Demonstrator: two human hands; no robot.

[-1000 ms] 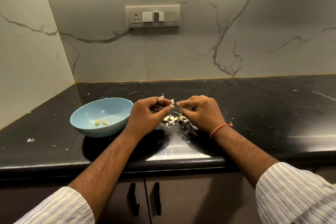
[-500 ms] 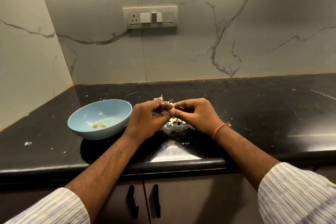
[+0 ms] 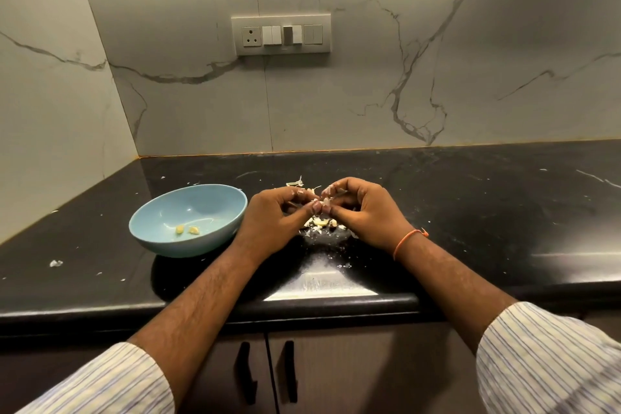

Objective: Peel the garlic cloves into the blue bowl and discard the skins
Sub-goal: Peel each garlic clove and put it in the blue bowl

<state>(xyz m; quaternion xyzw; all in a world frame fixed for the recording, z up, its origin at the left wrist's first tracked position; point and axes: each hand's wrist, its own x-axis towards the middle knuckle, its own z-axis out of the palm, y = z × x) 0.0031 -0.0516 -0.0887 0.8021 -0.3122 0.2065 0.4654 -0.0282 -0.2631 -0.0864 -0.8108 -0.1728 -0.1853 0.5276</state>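
Above the counter, I have both hands, left hand and right hand, together pinching one garlic clove; papery skin looks brittle, best taken at the tip.

From your hands, the blue bowl blocks the nine o'clock side, just beside your left hand. Garlic scraps litter the countertop beneath. Three o'clock lies open; twelve o'clock ends at the wall.
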